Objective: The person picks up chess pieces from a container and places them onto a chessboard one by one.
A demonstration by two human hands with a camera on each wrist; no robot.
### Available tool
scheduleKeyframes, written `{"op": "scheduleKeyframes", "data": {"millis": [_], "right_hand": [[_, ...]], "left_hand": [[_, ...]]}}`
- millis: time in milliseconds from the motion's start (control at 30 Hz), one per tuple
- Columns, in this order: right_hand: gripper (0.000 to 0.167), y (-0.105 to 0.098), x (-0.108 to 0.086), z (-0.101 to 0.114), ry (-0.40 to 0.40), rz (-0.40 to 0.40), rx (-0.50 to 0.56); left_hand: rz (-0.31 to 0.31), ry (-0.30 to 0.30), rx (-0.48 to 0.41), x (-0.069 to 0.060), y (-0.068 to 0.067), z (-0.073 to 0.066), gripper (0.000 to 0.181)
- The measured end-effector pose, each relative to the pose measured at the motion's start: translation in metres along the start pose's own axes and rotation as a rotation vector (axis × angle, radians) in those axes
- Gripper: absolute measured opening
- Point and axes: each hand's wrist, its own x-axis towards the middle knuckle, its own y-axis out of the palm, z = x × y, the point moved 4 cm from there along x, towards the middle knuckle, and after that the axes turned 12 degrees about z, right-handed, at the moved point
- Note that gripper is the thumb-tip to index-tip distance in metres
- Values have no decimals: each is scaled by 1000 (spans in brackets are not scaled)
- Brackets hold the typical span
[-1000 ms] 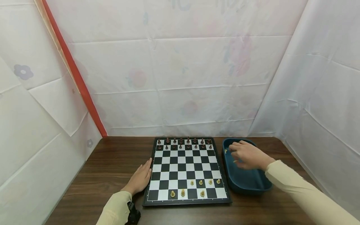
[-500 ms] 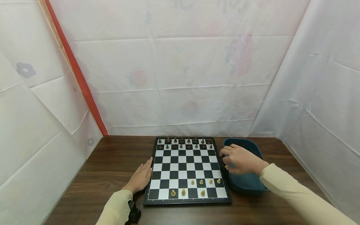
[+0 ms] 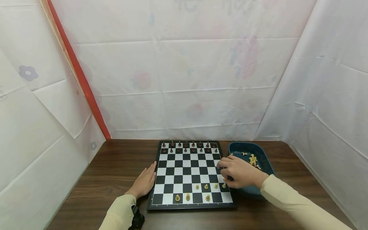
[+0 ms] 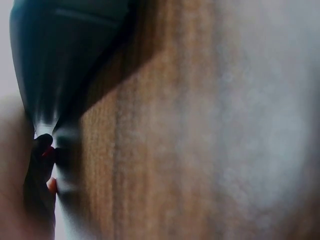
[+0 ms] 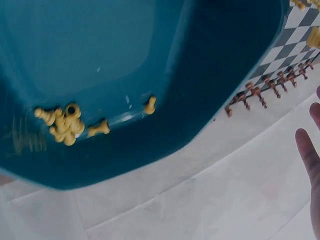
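Observation:
My left hand (image 3: 143, 182) lies with fairly straight fingers against the left edge of the chessboard (image 3: 173, 171). My right hand (image 3: 240, 172) is over the board's right edge and the near-left side of the blue bin (image 3: 266, 159), fingers bent. It pinches a yellow chess piece (image 5: 314, 38), mostly hidden by the hand in the head view. Several yellow pieces, among them a near-row piece (image 3: 208, 198), stand on the two near rows. Dark brown pieces (image 3: 186, 144) fill the two far rows. More yellow pieces (image 5: 65, 125) lie loose inside the bin.
The brown wooden table (image 3: 115, 175) carries the board and bin. White sheeting (image 3: 184, 111) walls off the back and both sides, with a red strip (image 3: 86, 89) at the left corner. A black wrist device (image 3: 137, 218) sits on the left sleeve.
My right hand has moved left and toward me, from above the bin to the board's right edge, bringing the yellow chess piece. My left hand stays at the board's left edge.

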Motion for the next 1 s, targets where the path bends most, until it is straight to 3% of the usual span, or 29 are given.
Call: {"op": "scheduleKeyframes", "data": {"millis": [233, 600, 1000], "right_hand": [[10, 9, 5, 14, -26, 38, 55], [12, 25, 10, 30, -64, -3, 106], [16, 37, 9, 33, -70, -71, 129]], "left_hand": [[-1, 11, -5, 0, 0, 0, 52], [2, -5, -9, -1, 0, 0, 53], [-9, 3, -16, -1, 1, 0, 52]]}}
